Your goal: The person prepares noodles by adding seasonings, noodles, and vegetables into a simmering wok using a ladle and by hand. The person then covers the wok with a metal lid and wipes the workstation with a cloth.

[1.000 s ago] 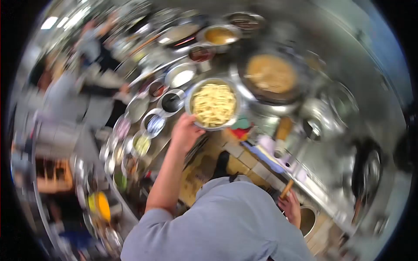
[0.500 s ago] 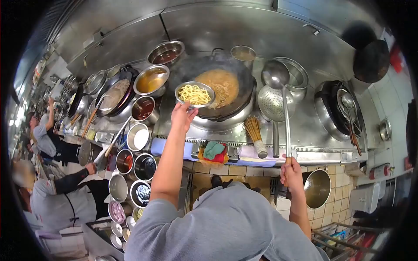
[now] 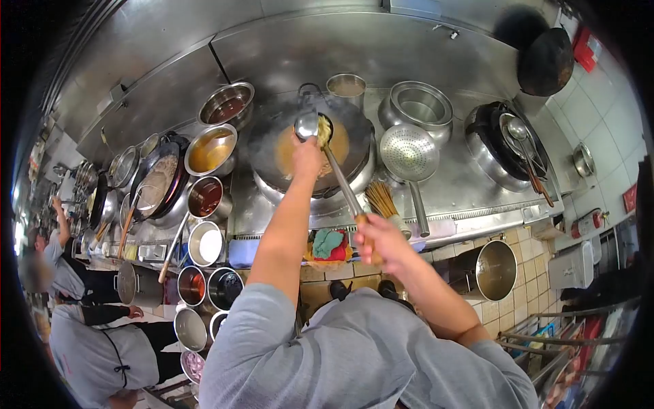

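Observation:
My left hand (image 3: 307, 158) is closed on a small metal bowl (image 3: 305, 125), tipped steeply on its side above the wok (image 3: 262, 140). Pale yellow thick noodles (image 3: 324, 128) show at the bowl's mouth, against the ladle's head. In the wok sits brown broth (image 3: 286, 151) with some solid pieces, partly hidden by my arm and the ladle. My right hand (image 3: 385, 240) grips the wooden end of a long-handled ladle (image 3: 346, 187), which reaches up and left over the wok.
A perforated strainer (image 3: 410, 151) and a metal pot (image 3: 439, 109) stand right of the wok, near a bamboo brush (image 3: 385, 203). Sauce pots (image 3: 210, 198) line the left. Folded cloths (image 3: 330, 244) lie at the front edge. A co-worker (image 3: 102, 347) stands at left.
My left hand has moved the bowl over the wok and tipped it. My right hand has swung the ladle left from above the strainer to the bowl. The view has shifted.

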`<state>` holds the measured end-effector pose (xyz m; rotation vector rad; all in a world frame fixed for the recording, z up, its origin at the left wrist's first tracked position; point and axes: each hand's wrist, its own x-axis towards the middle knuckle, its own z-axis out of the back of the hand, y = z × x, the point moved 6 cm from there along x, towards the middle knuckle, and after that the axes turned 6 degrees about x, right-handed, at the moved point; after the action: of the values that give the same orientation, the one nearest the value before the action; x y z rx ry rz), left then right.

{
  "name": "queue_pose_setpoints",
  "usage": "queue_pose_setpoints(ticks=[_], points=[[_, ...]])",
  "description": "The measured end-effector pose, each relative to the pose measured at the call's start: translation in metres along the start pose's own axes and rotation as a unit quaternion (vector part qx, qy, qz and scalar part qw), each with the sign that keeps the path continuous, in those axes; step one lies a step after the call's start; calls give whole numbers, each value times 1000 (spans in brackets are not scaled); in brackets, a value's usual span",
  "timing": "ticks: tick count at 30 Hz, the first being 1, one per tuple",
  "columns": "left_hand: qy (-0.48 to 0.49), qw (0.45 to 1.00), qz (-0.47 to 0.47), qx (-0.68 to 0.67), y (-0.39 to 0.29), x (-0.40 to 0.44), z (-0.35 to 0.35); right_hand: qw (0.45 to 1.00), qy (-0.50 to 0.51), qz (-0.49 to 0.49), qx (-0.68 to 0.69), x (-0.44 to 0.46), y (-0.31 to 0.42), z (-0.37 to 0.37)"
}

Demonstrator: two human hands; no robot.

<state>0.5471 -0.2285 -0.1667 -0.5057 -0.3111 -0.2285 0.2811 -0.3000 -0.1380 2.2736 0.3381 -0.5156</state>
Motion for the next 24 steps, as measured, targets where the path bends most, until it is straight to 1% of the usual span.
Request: queue_pose_setpoints(ticks=[1,2,3,4,5,6,8,9,11,12,13,14,15,16,17,18,19,20,21,22,23,24], points=[[28,999,-3,30,10,5,-6,1000,-1,-2,2,7,10,1],[30,999,-1,31,21,10,-9,994,30,-51,96,13,16,1],[28,999,2,29,28,13,-5,975,60,-100,189,16,20,-1],[25,999,4,26,35,16,-1,975,60,-103,189,19,25,0],[-15,999,-33,18,40,19,7,974,71,-104,188,20,28,-1],[-10,999,-27,20,44,20,14,973,82,-107,187,19,30,-2],[-24,999,18,28,52,23,40,975,89,-103,174,14,36,-4],[-26,999,25,29,61,26,43,978,101,-86,158,11,41,-5],[-87,995,18,35,76,32,59,980,115,-69,144,11,45,1],[-88,995,20,35,82,33,66,980,116,-71,142,19,45,11],[-102,993,25,47,87,30,77,999,38,-24,-22,30,47,35],[-115,991,29,59,93,27,85,981,-42,23,-185,39,50,56],[-118,991,38,56,102,27,91,928,-93,55,-356,43,47,64],[-120,990,48,55,111,23,96,927,-92,54,-360,51,38,80],[-150,985,72,55,117,18,105,858,-128,191,-459,53,44,96],[-166,981,53,91,128,18,107,759,-154,325,-543,47,55,102],[-189,977,49,84,126,10,122,772,-169,300,-533,41,59,114],[-210,973,47,79,124,-1,137,773,-158,299,-537,32,60,120],[-215,971,57,85,131,-9,143,852,-148,284,-414,14,65,121],[-215,971,83,72,143,-15,149,913,-137,260,-282,2,67,128],[-214,969,109,57,153,-22,155,934,-125,193,-274,-3,65,144],[-123,959,228,-116,173,-33,148,949,-114,124,-266,-9,61,162]])
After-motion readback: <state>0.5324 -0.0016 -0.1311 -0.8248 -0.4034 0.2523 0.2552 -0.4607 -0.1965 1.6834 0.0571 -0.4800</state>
